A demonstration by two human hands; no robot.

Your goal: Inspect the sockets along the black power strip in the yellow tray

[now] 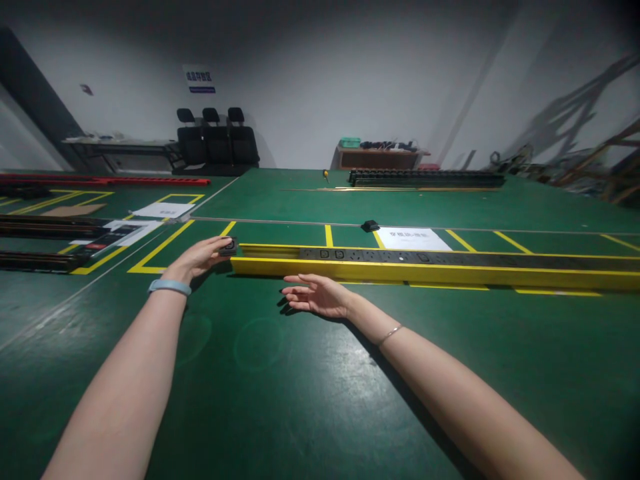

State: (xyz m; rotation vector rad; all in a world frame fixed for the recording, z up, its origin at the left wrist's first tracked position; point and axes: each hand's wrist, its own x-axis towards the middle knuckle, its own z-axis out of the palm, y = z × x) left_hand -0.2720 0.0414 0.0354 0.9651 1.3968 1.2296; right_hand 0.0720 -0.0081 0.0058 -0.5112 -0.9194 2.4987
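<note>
A long yellow channel [360, 270] lies across the green table, with a row of black socket modules [370, 256] inside it. Its left end shows bare yellow inside. My left hand [200, 259], with a pale blue band at the wrist, grips a small black module [228, 247] just beside that left end. In front of the channel, my right hand [320, 295] is held palm inward with its fingers apart and nothing in them. Behind the channel sit a small black part [371, 226] and a white printed sheet [414, 239].
Black rails [45, 261] and white papers [163, 210] lie at the left, beyond them a red rail [150, 181]. Farther back are a bundle of black strips [425, 179], a yellow-handled tool [326, 174] and black chairs [217, 143] by the wall.
</note>
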